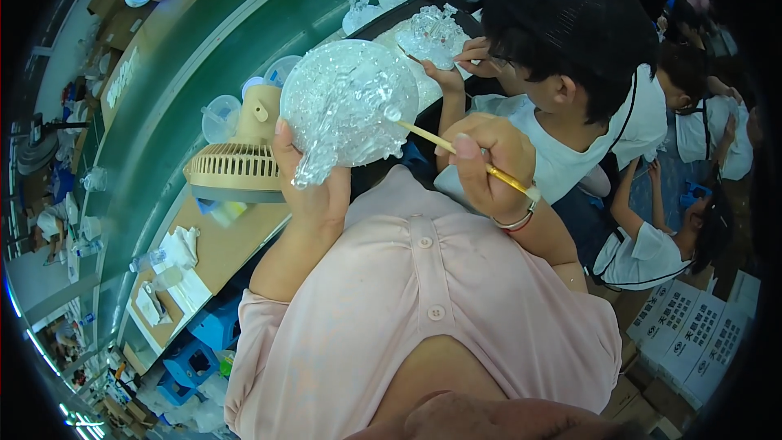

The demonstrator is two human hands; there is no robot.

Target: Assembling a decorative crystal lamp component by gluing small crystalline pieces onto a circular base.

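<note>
A round, clear, glittery ornament [346, 98] with raised crystal-like shapes is held up in front of my chest. My left hand [314, 179] is closed on its lower left edge, the thumb along the rim. A thin yellow-handled paintbrush [432, 138] is pinched between the thumb and fingers of my right hand [493, 163]. Its tip meets the right side of the ornament's face. A beige fan [236, 151] stands just left of my left hand.
On my right, a co-worker in a black cap [574, 24] works on a similar clear piece [432, 37]. A green conveyor belt [191, 81] curves past at the left. Cloths [179, 248] lie on a brown board [232, 248]. Blue stools [191, 363] and printed cartons [692, 330] stand lower down.
</note>
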